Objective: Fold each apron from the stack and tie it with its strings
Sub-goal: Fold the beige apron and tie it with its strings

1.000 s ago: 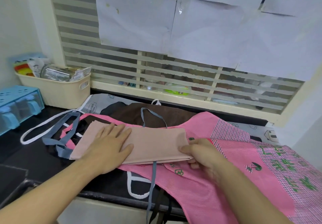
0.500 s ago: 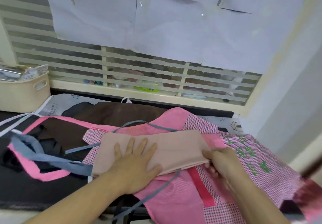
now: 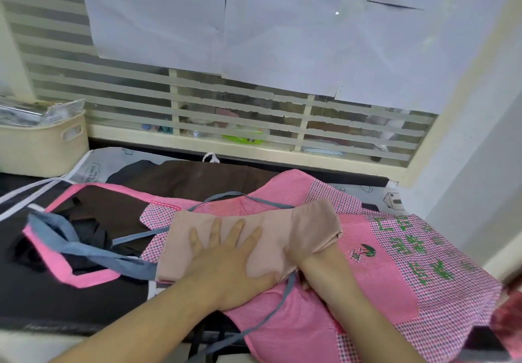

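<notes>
A folded beige apron (image 3: 282,230) lies across a pink checked apron (image 3: 395,266) on top of the stack. My left hand (image 3: 226,252) presses flat on the beige apron's middle, fingers spread. At the apron's right end is my right hand (image 3: 319,266). It holds that end up, with the cloth draped over its hidden fingers. The apron's grey-blue strings (image 3: 84,249) trail left over the stack, and one string (image 3: 282,297) hangs down over the front edge between my wrists.
Under the pink apron lie a brown apron (image 3: 192,179) and a white printed one (image 3: 96,168) on the dark counter (image 3: 42,306). A cream basket (image 3: 42,148) stands at the back left. A slatted window (image 3: 226,114) runs behind, and a wall (image 3: 466,165) stands close on the right.
My right hand has lifted the beige apron's right end, and the cloth now drapes over its fingers. My left hand stays pressed on the middle. The view has shifted right.
</notes>
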